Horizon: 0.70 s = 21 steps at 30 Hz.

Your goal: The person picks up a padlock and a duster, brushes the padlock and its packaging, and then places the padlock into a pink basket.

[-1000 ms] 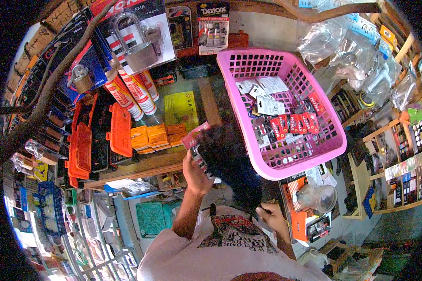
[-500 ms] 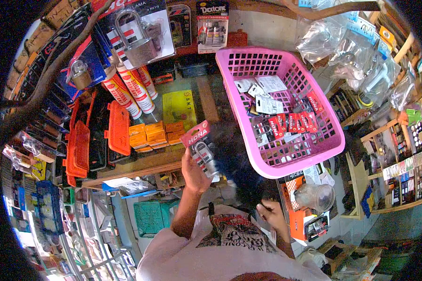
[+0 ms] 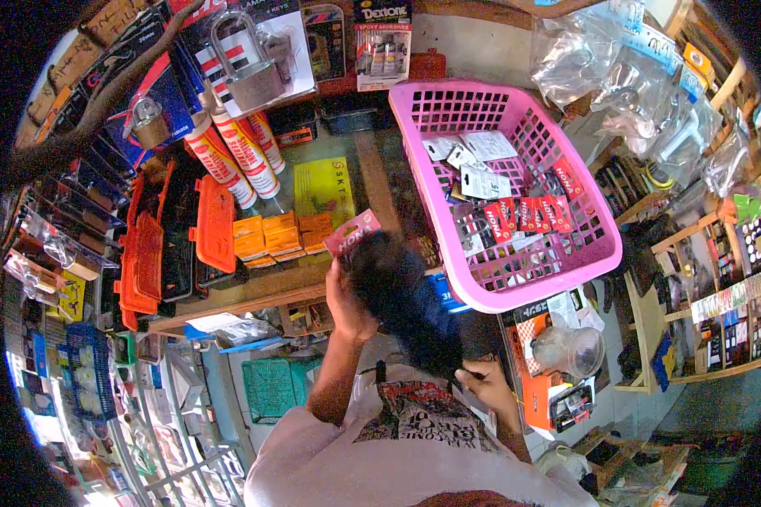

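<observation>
Dark duster (image 3: 414, 300) overlapping HONA pkt (image 3: 351, 233), nr pink basket (image 3: 448, 245).
L hand (image 3: 353, 311) clasps pkt; R hand (image 3: 489, 383) curled rnd duster end.

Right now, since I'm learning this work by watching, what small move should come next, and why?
Probably draw the dark duster aside with the right hand, which is at its lower end, keeping the HONA pack steady in the left hand. The duster hides most of the pack below its red top, so its front cannot be checked.

Matt fluffy duster (image 3: 393, 275), smooth plastic basket (image 3: 482, 300)
</observation>
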Tool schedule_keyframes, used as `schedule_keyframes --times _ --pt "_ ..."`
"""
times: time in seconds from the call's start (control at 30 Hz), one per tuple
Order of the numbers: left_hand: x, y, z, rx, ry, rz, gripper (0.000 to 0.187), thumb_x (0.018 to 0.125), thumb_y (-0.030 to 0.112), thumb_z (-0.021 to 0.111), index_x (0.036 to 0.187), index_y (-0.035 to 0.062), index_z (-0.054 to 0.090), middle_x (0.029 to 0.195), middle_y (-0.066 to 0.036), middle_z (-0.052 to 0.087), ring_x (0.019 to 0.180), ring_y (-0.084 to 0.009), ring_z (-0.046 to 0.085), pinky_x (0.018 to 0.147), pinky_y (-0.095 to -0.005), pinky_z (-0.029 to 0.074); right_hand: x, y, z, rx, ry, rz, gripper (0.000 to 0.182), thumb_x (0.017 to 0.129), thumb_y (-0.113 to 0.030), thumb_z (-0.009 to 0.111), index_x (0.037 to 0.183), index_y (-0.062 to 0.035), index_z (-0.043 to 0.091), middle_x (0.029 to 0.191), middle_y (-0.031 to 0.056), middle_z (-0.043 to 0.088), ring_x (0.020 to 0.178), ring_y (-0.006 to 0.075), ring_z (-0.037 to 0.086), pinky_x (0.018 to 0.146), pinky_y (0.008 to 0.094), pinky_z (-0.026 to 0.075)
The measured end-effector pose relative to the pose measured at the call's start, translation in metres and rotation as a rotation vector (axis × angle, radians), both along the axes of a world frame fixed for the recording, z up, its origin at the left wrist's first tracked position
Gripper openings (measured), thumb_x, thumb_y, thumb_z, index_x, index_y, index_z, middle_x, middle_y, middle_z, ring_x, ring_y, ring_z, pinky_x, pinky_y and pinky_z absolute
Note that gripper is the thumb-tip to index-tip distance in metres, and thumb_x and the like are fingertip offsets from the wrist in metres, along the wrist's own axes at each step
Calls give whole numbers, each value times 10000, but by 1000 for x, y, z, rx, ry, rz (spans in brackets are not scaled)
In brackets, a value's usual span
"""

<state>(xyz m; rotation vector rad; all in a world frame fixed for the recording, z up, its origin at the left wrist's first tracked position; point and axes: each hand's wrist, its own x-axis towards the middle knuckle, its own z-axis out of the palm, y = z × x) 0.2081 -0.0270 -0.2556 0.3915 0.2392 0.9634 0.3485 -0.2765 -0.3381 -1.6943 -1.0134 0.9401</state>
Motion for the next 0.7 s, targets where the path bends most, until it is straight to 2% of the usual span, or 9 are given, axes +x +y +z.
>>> schedule_keyframes --times 0.2,0.23,0.33,0.4,0.43,0.47,0.57,0.63,0.7 --pt "-2 0 0 -72 -23 -30 574 965 497 406 1380 106 467 1286 -120 587 1128 -282 601 993 -431 468 -2 -3 -8 25 -96 -24 311 936 -167 641 703 14 539 580 -1 462 564 61 426 505 278 350" --pt "1 1 -5 15 -382 -191 627 951 527 401 1388 80 461 1332 -144 554 1192 -308 557 1036 -455 429 -1 -2 -5 19 -83 -13 321 937 -172 638 697 11 530 579 -3 454 563 62 421 504 280 347" --pt "-5 3 -2 106 -288 -284 734 921 596 395 1400 42 435 1378 -203 507 1259 -354 505 1082 -482 384 -5 6 24 24 6 -30 339 942 -186 631 689 7 514 580 -9 434 562 61 406 499 281 337" --pt "-3 -2 1 27 285 42 789 902 639 389 1404 32 417 1385 -223 491 1258 -380 495 1077 -501 383 -2 -1 6 9 -33 12 345 940 -181 633 682 4 500 574 -9 434 558 60 404 496 281 330" --pt "2 -2 3 17 146 30 785 904 637 388 1404 32 416 1369 -212 511 1238 -377 514 1050 -506 410 0 -3 -1 3 -56 34 348 938 -179 635 678 2 493 571 -9 433 556 59 403 495 280 326" --pt "-6 4 -15 115 -230 -256 716 926 585 403 1399 48 441 1360 -181 530 1230 -345 533 1039 -483 429 -1 -2 3 11 -47 20 352 940 -180 633 676 3 489 568 -8 433 553 58 402 493 279 325" --pt "-8 8 -32 -117 -528 -303 742 910 599 415 1401 43 429 1355 -184 534 1217 -368 537 1027 -504 432 -7 4 20 14 4 -10 357 942 -181 628 672 2 484 559 -8 437 545 55 404 488 277 322" --pt "-3 -1 -9 0 188 11 782 891 628 414 1405 38 412 1381 -188 506 1234 -378 517 1021 -539 429 -7 4 25 -10 64 -5 351 943 -177 627 670 -3 491 556 -10 447 541 54 412 487 275 323" --pt "0 13 -32 -22 -136 -228 676 914 593 420 1335 67 480 1218 -137 590 1039 -323 602 930 -459 498 -3 3 21 5 40 37 358 950 -186 620 662 -16 495 555 -17 452 535 50 414 481 271 320"
